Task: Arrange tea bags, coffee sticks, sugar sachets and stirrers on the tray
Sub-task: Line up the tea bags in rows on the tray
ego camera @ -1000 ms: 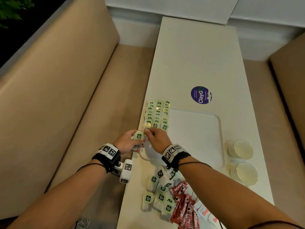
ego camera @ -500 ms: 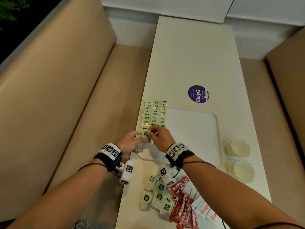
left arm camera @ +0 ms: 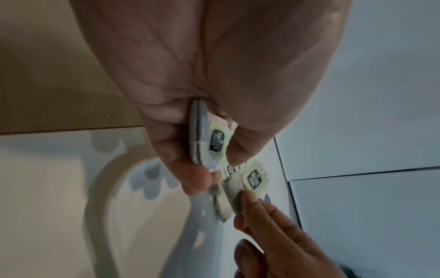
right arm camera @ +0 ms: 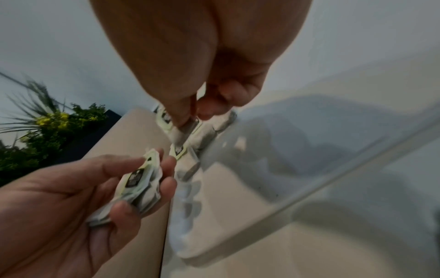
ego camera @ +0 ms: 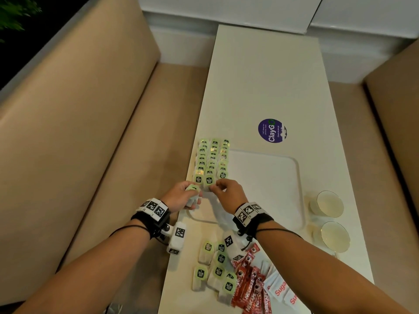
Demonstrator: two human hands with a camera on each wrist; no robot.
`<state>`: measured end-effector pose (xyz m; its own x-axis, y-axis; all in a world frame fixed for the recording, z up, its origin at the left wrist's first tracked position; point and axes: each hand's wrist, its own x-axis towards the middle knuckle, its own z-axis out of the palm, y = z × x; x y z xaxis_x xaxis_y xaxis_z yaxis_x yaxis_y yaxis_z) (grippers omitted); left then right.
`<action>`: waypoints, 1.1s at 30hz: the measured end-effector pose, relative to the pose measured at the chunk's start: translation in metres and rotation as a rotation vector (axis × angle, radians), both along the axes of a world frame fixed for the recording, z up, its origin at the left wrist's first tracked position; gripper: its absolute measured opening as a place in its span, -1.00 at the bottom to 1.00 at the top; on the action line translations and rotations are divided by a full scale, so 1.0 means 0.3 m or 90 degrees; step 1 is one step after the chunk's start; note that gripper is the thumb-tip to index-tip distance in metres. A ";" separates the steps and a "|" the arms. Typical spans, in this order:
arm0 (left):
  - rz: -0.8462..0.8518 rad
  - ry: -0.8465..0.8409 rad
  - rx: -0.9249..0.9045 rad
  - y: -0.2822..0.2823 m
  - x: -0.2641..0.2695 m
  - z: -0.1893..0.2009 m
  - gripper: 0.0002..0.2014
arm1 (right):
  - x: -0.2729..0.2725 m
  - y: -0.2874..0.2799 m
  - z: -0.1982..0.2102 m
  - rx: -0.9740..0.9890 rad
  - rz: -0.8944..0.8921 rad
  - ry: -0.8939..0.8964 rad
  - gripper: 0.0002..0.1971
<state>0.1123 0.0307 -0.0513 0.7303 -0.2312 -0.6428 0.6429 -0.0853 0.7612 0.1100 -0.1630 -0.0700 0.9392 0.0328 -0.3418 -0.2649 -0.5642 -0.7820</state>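
Three rows of green-labelled tea bags (ego camera: 213, 159) lie along the left side of the white tray (ego camera: 272, 177). My left hand (ego camera: 183, 196) holds a small stack of tea bags (left arm camera: 212, 141) (right arm camera: 140, 184) between thumb and fingers at the tray's left edge. My right hand (ego camera: 223, 189) pinches one tea bag (ego camera: 209, 180) (right arm camera: 183, 131) at the near end of the middle row, low over the tray. Loose tea bags (ego camera: 215, 268), red coffee sticks (ego camera: 249, 282) and white sugar sachets (ego camera: 281, 291) lie on the table near me.
Two small round cups (ego camera: 328, 203) (ego camera: 334, 236) stand right of the tray. A purple round sticker (ego camera: 272, 130) is on the white table (ego camera: 267, 75) beyond the tray. Beige bench seats (ego camera: 90, 132) run along both sides. A plant (right arm camera: 40, 127) shows in the right wrist view.
My right hand took a tea bag from the left hand's stack and moved it forward to the near end of the middle row. The left hand stayed beside the tray.
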 end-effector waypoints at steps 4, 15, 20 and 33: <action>0.024 0.009 0.013 0.018 -0.007 -0.009 -0.83 | 0.006 -0.008 -0.017 -0.034 -0.053 0.026 -0.71; 0.053 -0.013 0.037 0.041 0.009 -0.008 -0.88 | 0.024 0.034 -0.013 -0.091 -0.013 0.093 -0.67; 0.070 -0.005 0.030 0.043 0.005 -0.006 -0.92 | 0.045 0.045 -0.004 -0.108 -0.042 0.102 -0.82; 0.079 -0.032 0.045 0.049 0.025 -0.017 -0.79 | 0.015 0.063 0.014 -0.045 -0.068 0.042 -0.64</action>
